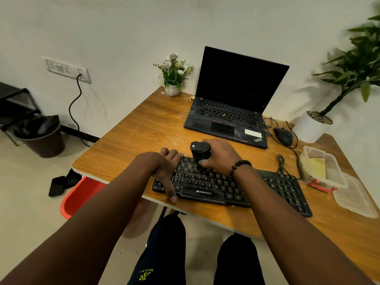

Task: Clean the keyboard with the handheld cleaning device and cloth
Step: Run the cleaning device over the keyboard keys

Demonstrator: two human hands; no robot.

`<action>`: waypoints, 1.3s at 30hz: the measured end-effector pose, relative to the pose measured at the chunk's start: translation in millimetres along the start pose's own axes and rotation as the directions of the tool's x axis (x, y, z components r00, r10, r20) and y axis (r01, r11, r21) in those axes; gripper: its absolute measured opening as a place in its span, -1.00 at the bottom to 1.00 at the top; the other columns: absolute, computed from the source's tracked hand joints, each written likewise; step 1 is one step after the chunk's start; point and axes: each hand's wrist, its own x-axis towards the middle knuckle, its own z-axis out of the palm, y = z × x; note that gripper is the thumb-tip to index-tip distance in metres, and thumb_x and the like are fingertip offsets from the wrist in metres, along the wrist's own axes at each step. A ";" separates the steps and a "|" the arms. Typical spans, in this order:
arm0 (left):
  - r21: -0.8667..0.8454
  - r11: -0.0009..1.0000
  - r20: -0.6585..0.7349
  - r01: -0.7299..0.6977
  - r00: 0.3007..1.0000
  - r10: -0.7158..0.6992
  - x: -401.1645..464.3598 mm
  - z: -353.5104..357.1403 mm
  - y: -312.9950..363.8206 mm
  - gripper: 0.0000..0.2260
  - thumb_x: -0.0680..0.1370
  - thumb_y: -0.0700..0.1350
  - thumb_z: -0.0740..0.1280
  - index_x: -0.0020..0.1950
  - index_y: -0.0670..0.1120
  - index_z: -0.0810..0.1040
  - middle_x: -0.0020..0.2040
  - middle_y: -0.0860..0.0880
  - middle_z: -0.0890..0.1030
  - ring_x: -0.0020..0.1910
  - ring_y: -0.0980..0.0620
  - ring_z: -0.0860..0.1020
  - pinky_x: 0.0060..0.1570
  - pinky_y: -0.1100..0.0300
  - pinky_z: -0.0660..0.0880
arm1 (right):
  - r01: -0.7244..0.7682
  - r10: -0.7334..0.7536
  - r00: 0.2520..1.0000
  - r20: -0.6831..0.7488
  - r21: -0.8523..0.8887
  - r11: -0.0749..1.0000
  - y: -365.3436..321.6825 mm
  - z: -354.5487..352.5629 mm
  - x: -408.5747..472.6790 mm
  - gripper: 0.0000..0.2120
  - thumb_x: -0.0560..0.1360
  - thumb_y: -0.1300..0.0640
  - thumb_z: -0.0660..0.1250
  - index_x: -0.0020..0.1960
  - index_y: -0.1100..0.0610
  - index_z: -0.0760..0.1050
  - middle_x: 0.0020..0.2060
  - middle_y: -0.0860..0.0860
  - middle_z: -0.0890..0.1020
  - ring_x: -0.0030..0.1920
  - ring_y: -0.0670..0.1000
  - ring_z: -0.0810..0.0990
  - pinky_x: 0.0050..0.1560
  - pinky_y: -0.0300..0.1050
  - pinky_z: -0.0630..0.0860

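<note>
Yellow cloth (318,169) inside clear tub (337,177)

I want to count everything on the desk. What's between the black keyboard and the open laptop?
In the head view, the right hand holding the black cleaning device sits there, above bare wooden desk between keyboard and laptop.

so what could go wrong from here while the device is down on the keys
1. The keyboard overhangs the table front edge; pushing with the cleaning device in the right hand might tip it off, though the left hand steadies it.
2. The right forearm could sweep into the mouse cable and drag the mouse.
</note>
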 end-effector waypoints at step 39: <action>-0.024 1.000 -0.008 -0.007 1.000 0.007 -1.2 -1.9 -7.4 0.36 0.17 0.38 0.56 0.59 0.00 -0.34 0.57 0.04 -0.19 0.54 -0.18 -0.15 0.48 -0.26 0.14 | -0.060 0.078 0.994 -0.075 0.224 0.973 19.7 7.6 -3.3 -0.61 0.36 0.02 0.53 0.14 0.04 0.54 -0.06 -0.08 0.63 -0.04 -0.10 0.57 -0.27 -0.45 0.35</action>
